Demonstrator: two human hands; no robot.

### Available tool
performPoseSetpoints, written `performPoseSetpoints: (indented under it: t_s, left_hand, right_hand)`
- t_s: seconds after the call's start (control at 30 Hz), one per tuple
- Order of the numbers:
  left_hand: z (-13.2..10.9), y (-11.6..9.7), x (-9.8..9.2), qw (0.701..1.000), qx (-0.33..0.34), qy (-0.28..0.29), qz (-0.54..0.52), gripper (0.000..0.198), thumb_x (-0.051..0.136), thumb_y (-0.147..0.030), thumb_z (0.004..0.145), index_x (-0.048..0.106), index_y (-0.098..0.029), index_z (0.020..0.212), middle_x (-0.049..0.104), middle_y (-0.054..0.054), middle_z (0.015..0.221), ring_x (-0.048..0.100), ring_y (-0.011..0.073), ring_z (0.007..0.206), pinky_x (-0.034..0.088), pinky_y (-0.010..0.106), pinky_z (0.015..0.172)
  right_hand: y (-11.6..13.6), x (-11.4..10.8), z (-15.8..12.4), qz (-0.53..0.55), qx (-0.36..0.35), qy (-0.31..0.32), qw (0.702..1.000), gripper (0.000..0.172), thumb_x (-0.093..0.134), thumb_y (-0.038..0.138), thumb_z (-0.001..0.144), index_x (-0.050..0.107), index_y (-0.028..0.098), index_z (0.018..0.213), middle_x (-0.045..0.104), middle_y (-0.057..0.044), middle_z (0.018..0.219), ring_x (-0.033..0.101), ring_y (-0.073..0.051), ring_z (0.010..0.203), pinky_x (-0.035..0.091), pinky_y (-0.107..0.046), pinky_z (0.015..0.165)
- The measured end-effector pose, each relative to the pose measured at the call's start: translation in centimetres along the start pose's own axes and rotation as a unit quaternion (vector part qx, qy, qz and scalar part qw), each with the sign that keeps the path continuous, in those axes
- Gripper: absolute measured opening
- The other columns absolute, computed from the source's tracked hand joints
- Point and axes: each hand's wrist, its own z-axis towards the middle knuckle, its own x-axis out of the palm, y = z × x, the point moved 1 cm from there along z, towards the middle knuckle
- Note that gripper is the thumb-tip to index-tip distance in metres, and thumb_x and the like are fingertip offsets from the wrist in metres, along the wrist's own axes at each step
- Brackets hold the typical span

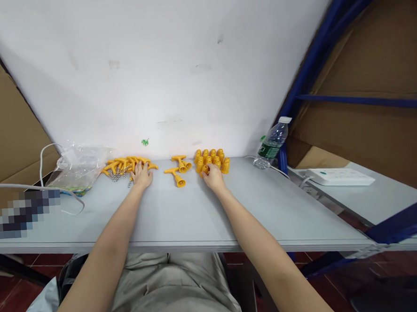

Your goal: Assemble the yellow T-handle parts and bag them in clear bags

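My left hand (142, 176) lies over the right end of a pile of yellow T-shaped handles (119, 165). Its fingers are spread, and I see nothing gripped in them. Silvery ball chains (117, 175) hang among these handles. My right hand (215, 178) is closed at the front of a cluster of yellow cone-shaped caps (220, 153), its fingers around one yellow cap (205, 168); the fingertips are partly hidden. Between my hands lie several yellow pieces with a T-handle joined to a cone, one (180, 181) nearest me with its open end facing me.
A clear plastic bag (78, 166) and white cables lie at the left. To the right, a plastic bottle (273, 142) leans against the blue rack post. Beyond it a white power strip (340, 176) rests on another surface. A white wall panel (176, 82) closes off the back.
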Motion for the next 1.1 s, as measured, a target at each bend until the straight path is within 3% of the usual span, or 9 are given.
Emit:
performPoseSetpoints:
  t_s: [0.2,0.3,0.37,0.5,0.6,0.7,0.77,0.93,1.1]
  left_hand:
    - [1.0,0.6,0.8,1.0,-0.005,0.003,0.019,0.052,0.044,-0.032,0.09,0.046,-0.023,0.141,0.018,0.012,0.162,0.016,0.0301,0.149,0.019,0.055,0.117]
    - [1.2,0.4,0.9,0.999,-0.017,0.02,0.032,0.055,0.042,-0.033,0.09,0.042,-0.023,0.145,0.015,0.01,0.162,0.013,0.0294,0.149,0.017,0.055,0.118]
    - [1.2,0.3,0.9,0.999,-0.024,0.028,0.039,0.056,0.041,-0.034,0.091,0.041,-0.024,0.146,0.014,0.009,0.163,0.012,0.0299,0.15,0.015,0.058,0.117]
    - [0.8,0.2,0.9,0.998,-0.02,0.022,0.046,0.056,0.041,-0.034,0.091,0.041,-0.025,0.146,0.015,0.009,0.163,0.012,0.0311,0.149,0.014,0.062,0.116]
    - [0.4,0.1,0.9,0.999,-0.014,0.023,0.047,0.056,0.041,-0.034,0.09,0.042,-0.025,0.146,0.019,0.009,0.162,0.013,0.0309,0.149,0.016,0.062,0.116]
    - [-0.1,0.0,0.9,0.999,-0.012,0.026,0.042,0.056,0.04,-0.034,0.091,0.042,-0.023,0.146,0.019,0.01,0.162,0.015,0.0307,0.149,0.016,0.061,0.116]
    - [-0.6,-0.1,0.7,0.999,-0.006,0.015,0.037,0.055,0.04,-0.034,0.091,0.043,-0.023,0.145,0.021,0.01,0.161,0.016,0.0302,0.149,0.016,0.061,0.116]
    - [-1.8,-0.6,-0.3,0.997,0.066,-0.042,0.023,0.051,0.04,-0.03,0.093,0.046,-0.024,0.143,0.032,0.011,0.157,0.024,0.0285,0.146,0.018,0.057,0.117]
    - [-2.4,-1.5,-0.8,0.98,0.193,-0.036,0.006,0.05,0.044,-0.028,0.094,0.045,-0.023,0.143,0.043,0.013,0.149,0.039,0.0267,0.138,0.033,0.046,0.112]
  right_hand:
    - [2.0,-1.0,-0.4,-0.054,0.047,0.034,0.997,0.029,0.058,0.035,0.083,0.057,0.013,0.102,0.06,-0.017,0.097,0.055,-0.029,0.098,0.041,-0.041,0.081]
    - [4.3,-2.1,-0.8,-0.152,0.029,0.03,0.987,0.038,0.057,0.034,0.085,0.054,0.011,0.115,0.056,-0.022,0.119,0.051,-0.033,0.113,0.04,-0.042,0.088]
    - [6.3,-2.5,-1.0,-0.195,-0.002,0.034,0.98,0.035,0.051,0.033,0.089,0.054,0.012,0.117,0.056,-0.021,0.122,0.051,-0.033,0.115,0.04,-0.043,0.091]
    - [10.1,-1.2,-1.4,-0.213,-0.07,0.167,0.96,0.032,0.039,0.036,0.096,0.06,0.015,0.107,0.065,-0.017,0.11,0.058,-0.03,0.105,0.042,-0.039,0.087]
    - [11.7,0.6,-1.2,-0.24,-0.022,0.279,0.93,0.043,0.04,0.049,0.095,0.065,0.016,0.101,0.068,-0.017,0.103,0.062,-0.031,0.098,0.044,-0.038,0.08]
    - [11.9,2.5,-0.9,-0.263,0.017,0.347,0.9,0.038,0.05,0.049,0.09,0.069,0.017,0.098,0.07,-0.017,0.096,0.064,-0.032,0.093,0.045,-0.038,0.076]
    - [11.4,3.4,-0.8,-0.263,0.012,0.35,0.899,0.03,0.055,0.042,0.088,0.07,0.018,0.096,0.071,-0.016,0.091,0.065,-0.03,0.088,0.045,-0.037,0.072]
    - [9.3,4.2,-1.5,-0.248,-0.029,0.259,0.933,0.028,0.05,0.038,0.09,0.068,0.018,0.097,0.071,-0.015,0.086,0.065,-0.028,0.081,0.045,-0.037,0.07]
    - [9.3,2.9,-1.7,-0.194,-0.045,0.237,0.951,0.03,0.051,0.03,0.089,0.061,0.017,0.115,0.069,-0.016,0.11,0.061,-0.031,0.103,0.041,-0.042,0.086]
